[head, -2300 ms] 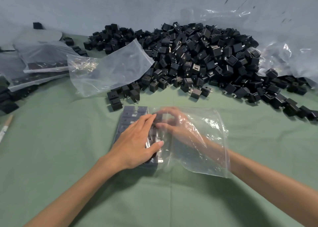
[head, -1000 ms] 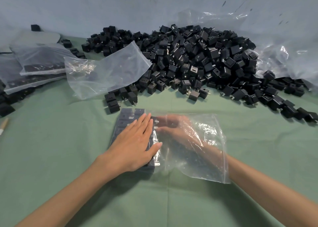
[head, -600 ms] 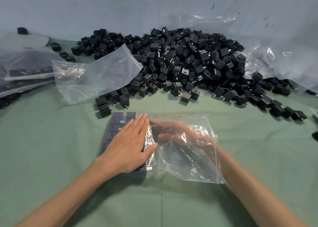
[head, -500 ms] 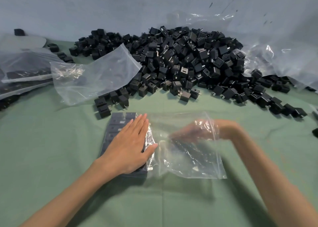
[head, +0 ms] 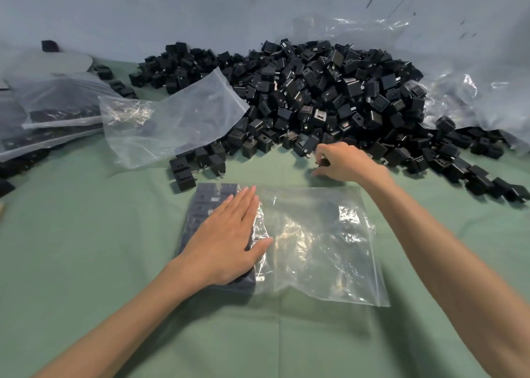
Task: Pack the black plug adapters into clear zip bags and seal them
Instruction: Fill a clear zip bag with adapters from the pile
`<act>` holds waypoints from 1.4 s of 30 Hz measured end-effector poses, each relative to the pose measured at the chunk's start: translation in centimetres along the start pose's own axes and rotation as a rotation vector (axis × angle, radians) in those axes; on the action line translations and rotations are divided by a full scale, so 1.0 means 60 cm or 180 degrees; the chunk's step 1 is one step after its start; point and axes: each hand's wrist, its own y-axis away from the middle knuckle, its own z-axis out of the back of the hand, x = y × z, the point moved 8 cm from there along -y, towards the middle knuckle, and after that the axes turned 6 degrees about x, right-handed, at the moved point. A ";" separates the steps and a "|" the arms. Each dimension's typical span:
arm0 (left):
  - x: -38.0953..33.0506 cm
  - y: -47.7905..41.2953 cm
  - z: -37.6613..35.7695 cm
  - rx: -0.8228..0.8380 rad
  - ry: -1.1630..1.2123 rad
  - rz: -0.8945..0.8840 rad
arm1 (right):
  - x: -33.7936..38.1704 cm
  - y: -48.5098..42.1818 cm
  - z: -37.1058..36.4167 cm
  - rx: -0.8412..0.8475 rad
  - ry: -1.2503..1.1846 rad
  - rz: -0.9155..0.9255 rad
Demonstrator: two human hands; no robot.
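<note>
While left fingers [head: 240,207] lie flat on bagged adapters [head: 205,205], right fingers [head: 322,151] pinched round one adapter [head: 324,163].

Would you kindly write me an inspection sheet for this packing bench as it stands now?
Surface: green cloth covers the table, with a crease near the middle.
Job's things: pile of black adapters at the back; clear zip bag lies flat in front, packed adapters in rows at its left end.
Clutter: empty bag leaning on the pile; filled bags stacked far left; crumpled plastic far right.
Grips: left hand presses flat on the packed adapters; right hand pinches a loose adapter at the pile's near edge.
Cables: nothing seen.
Surroundings: grey-blue wall behind.
</note>
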 end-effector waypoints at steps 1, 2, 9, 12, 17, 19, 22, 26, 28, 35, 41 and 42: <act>0.000 0.000 0.000 -0.0003 0.0007 -0.0004 | -0.012 0.014 0.006 -0.0126 -0.0196 -0.0047; 0.000 0.000 0.001 -0.0007 0.0005 -0.0006 | -0.031 0.034 0.014 -0.0251 -0.0444 -0.0126; -0.003 -0.003 0.002 -0.0046 -0.0057 0.0009 | -0.036 0.238 -0.051 0.1812 -0.2805 0.0378; -0.002 -0.002 0.003 -0.0027 -0.0085 0.0040 | 0.025 0.256 -0.063 0.1630 -0.3850 0.0930; -0.002 0.001 0.003 0.0051 -0.0069 0.0039 | 0.114 0.234 -0.067 0.1060 -0.3780 0.1269; -0.002 0.000 0.003 0.0057 -0.0097 0.0026 | 0.137 0.218 -0.054 0.0498 -0.3467 0.1296; -0.002 -0.001 0.003 0.0063 -0.0091 0.0004 | 0.144 0.196 -0.047 -0.0362 -0.2909 0.0841; -0.001 -0.001 0.001 0.0058 -0.0040 -0.0013 | 0.154 0.166 -0.045 -0.0810 -0.2376 0.0625; -0.001 -0.001 0.001 0.0041 -0.0014 -0.0025 | 0.163 0.152 -0.042 -0.0930 -0.2109 0.0785; -0.002 0.002 0.000 0.0000 -0.0002 -0.0054 | 0.203 0.155 -0.024 -0.0948 -0.2108 0.1440; -0.002 0.002 -0.003 -0.0004 0.0005 -0.0080 | 0.189 0.129 -0.058 -0.0717 -0.2384 0.1039; -0.001 0.002 -0.003 0.0001 0.0021 -0.0085 | 0.185 0.129 -0.061 -0.0788 -0.2331 0.0911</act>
